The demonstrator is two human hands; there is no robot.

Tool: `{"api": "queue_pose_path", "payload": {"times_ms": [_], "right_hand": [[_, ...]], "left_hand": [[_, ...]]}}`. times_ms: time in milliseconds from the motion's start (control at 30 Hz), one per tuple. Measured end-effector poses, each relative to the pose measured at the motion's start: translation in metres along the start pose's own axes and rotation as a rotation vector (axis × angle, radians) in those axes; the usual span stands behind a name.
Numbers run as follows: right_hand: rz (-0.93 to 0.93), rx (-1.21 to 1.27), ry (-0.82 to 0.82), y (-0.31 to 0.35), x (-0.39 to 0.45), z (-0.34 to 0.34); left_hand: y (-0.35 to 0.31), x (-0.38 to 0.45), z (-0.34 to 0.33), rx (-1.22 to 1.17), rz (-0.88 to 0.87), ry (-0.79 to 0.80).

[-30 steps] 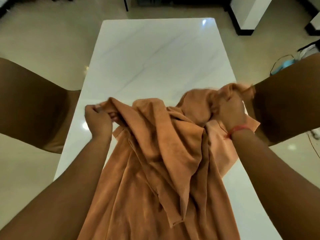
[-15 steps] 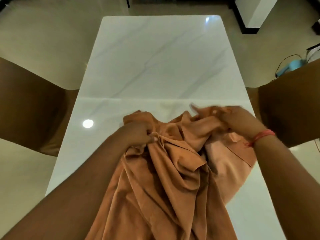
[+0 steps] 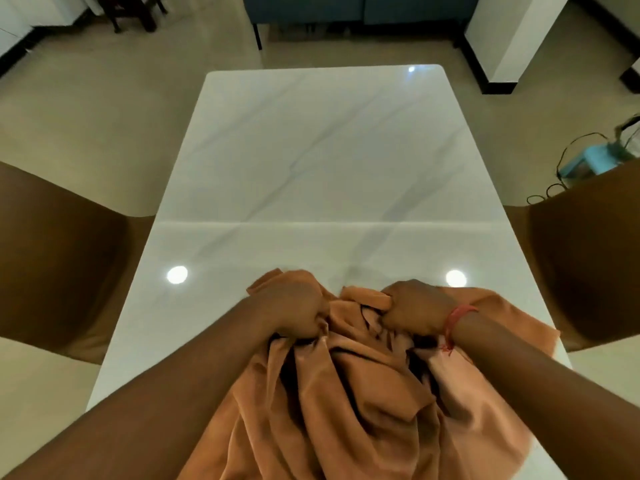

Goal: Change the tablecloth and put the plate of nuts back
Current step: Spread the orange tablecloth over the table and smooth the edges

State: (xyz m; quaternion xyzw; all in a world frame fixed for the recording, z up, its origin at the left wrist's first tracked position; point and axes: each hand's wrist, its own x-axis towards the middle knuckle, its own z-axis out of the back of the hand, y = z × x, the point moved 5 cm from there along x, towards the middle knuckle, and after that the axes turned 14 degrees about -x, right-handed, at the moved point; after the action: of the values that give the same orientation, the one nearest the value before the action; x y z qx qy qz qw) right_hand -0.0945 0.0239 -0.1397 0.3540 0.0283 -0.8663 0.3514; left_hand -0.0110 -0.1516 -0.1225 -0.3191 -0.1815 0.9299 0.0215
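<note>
- The cloth (image 3: 363,386) is orange-tan, soft-looking with a slight sheen, and bunched into deep folds with dark creases between them.
- It lies heaped on the near end of the white marble-patterned surface (image 3: 318,168) and runs down toward the person, out of the bottom of the view.
- A flatter, paler flap of it spreads to the right, reaching the right edge of the surface.
- A small rounded fold pokes out beyond the left hand (image 3: 294,308) on the far side.
- The left hand is a fist, knuckles up, its fingers (image 3: 306,329) curled down into the cloth and gripping a gathered bunch.
- The right hand (image 3: 417,308) is also clenched, its fingers (image 3: 391,320) wrapped round a rolled ridge of cloth that sticks out toward the left hand.
- The two hands sit near each other, with a narrow hump of cloth between them.
- Cloth is under both hands and both wrists; most of it lies nearer the person than the fingers.
- A red thread band (image 3: 457,317) circles the right wrist.
- Brown chairs stand at either side of the surface, one left (image 3: 59,258) and one right (image 3: 585,261).
</note>
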Motion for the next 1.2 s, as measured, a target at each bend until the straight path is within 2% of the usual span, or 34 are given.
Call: {"api": "queue_pose_path", "payload": {"times_ms": [67,100,133,167,233,267,300,367,400,433,500,567,633,733,833,900,967,1033,1100,1200], "right_hand": [[0.072,0.017,0.095,0.0,0.0,0.023],[0.112,0.02,0.087,0.0,0.006,0.044],[0.11,0.051,0.011,-0.002,0.016,0.071],[0.045,0.126,-0.161,-0.009,0.03,0.106],[-0.136,0.476,-0.555,-0.035,0.053,0.182],[-0.182,0.665,-0.679,-0.048,0.063,0.209],[-0.228,0.715,-0.733,-0.057,0.07,0.225],[-0.3,0.37,-0.688,-0.059,0.082,0.225],[-0.265,0.191,-0.655,-0.056,0.087,0.211],[-0.208,0.107,-0.608,-0.05,0.09,0.187],[-0.122,0.1,-0.477,-0.041,0.092,0.12],[-0.101,-0.025,-0.376,-0.032,0.084,0.056],[-0.129,-0.165,-0.475,-0.027,0.072,0.017],[-0.136,0.012,-0.662,-0.023,0.054,0.003],[-0.112,-0.015,-0.673,-0.033,0.037,0.0],[-0.33,0.091,-0.794,-0.074,0.015,0.003],[-0.719,0.301,-0.96,-0.125,-0.016,-0.001],[-1.004,0.569,-0.95,-0.16,-0.04,-0.015],[-1.14,0.771,-0.871,-0.173,-0.053,-0.027],[-1.231,0.717,-0.869,-0.173,-0.065,-0.039]], "left_hand": [[0.001,0.003,0.029,-0.189,0.018,-0.017],[0.005,0.009,0.05,-0.252,0.042,-0.064],[0.012,0.018,0.076,-0.269,0.059,-0.183],[0.021,0.026,0.106,-0.289,0.089,-0.366],[0.05,0.028,0.17,-0.429,0.158,-0.848],[0.069,0.028,0.191,-0.516,0.197,-1.02],[0.088,0.028,0.201,-0.604,0.263,-1.082],[0.119,0.032,0.191,-0.65,0.441,-1.003],[0.126,0.032,0.178,-0.637,0.444,-0.983],[0.13,0.027,0.162,-0.653,0.387,-0.991],[0.135,0.009,0.121,-0.721,0.302,-1.038],[0.145,-0.011,0.077,-0.64,0.395,-1.027],[0.156,-0.02,0.036,-0.572,0.494,-0.954],[0.167,-0.022,-0.002,-0.621,0.614,-0.801],[0.168,-0.027,-0.013,-0.599,0.509,-0.743],[0.167,-0.036,-0.006,-0.573,0.478,-0.83],[0.172,-0.046,0.001,-0.606,0.552,-0.981],[0.173,-0.052,0.009,-0.664,0.606,-1.099],[0.172,-0.054,0.015,-0.792,0.618,-1.191],[0.163,-0.052,0.022,-0.957,0.603,-1.246]]}}
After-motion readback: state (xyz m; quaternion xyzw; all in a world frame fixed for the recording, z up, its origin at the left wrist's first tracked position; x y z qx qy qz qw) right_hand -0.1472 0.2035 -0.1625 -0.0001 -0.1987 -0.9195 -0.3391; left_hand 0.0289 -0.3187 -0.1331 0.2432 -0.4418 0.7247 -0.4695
